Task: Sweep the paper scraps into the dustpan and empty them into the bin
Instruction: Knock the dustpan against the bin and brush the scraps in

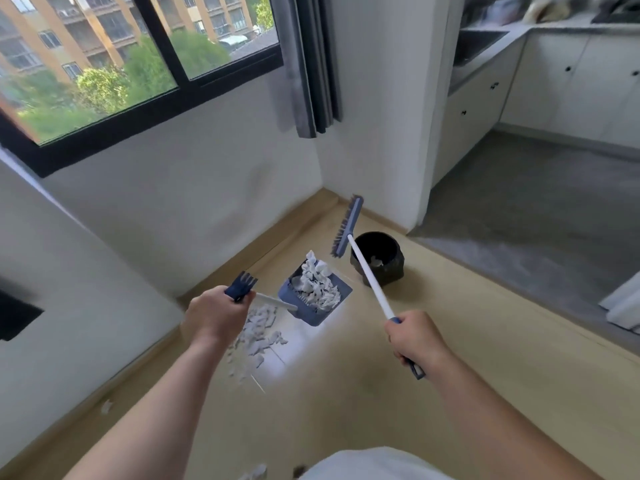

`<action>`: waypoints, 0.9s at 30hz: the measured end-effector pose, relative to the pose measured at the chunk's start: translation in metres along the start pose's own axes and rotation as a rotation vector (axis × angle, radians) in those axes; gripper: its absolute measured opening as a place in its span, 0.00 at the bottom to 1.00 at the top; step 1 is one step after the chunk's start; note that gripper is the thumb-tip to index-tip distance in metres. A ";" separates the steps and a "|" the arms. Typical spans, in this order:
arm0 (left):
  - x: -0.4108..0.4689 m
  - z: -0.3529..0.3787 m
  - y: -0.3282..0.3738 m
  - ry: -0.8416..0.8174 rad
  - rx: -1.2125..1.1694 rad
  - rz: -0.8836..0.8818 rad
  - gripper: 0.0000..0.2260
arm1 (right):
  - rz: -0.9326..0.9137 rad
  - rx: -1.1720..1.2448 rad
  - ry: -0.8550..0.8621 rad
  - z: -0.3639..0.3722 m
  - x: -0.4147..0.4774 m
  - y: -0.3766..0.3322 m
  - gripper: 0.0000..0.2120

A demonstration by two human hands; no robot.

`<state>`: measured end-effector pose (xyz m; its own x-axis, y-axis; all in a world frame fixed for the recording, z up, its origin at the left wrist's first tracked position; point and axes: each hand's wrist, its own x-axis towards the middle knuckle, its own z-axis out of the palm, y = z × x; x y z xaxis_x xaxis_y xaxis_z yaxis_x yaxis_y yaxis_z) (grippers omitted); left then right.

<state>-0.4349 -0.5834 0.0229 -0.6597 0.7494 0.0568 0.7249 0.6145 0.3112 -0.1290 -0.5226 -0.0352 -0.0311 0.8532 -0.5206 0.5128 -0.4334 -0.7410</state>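
My left hand [214,315] grips the blue top of the dustpan handle. The blue dustpan [313,296] hangs lifted off the floor, heaped with white paper scraps [317,282]. My right hand [414,337] holds the white broom pole [369,277] near its blue end. The blue broom head [346,225] is raised in the air beside the black bin [379,259]. The bin stands just right of the dustpan, with a few scraps inside. A pile of white scraps [256,336] lies on the floor below the dustpan.
White walls meet at a corner behind the bin, under a dark-framed window [138,74] and grey curtain [304,64]. A grey kitchen floor [526,209] with white cabinets lies to the right. Single scraps lie near my feet [254,472] and by the left wall [106,406].
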 end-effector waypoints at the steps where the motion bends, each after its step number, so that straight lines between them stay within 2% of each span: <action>1: 0.006 0.002 0.011 0.001 0.006 0.023 0.19 | 0.001 0.009 0.010 -0.005 0.006 -0.001 0.10; 8: 0.062 0.022 0.081 -0.004 0.118 0.154 0.18 | 0.020 0.055 0.075 -0.027 0.054 -0.011 0.12; 17: 0.189 0.078 0.151 -0.047 0.151 0.303 0.19 | 0.119 0.092 0.171 -0.041 0.147 -0.054 0.11; 27: 0.302 0.121 0.215 -0.128 0.252 0.516 0.20 | 0.221 0.120 0.253 -0.040 0.211 -0.097 0.11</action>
<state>-0.4544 -0.1949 -0.0074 -0.1909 0.9814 0.0217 0.9811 0.1900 0.0378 -0.1513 -0.2888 -0.0566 0.2903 0.7732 -0.5638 0.3782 -0.6339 -0.6747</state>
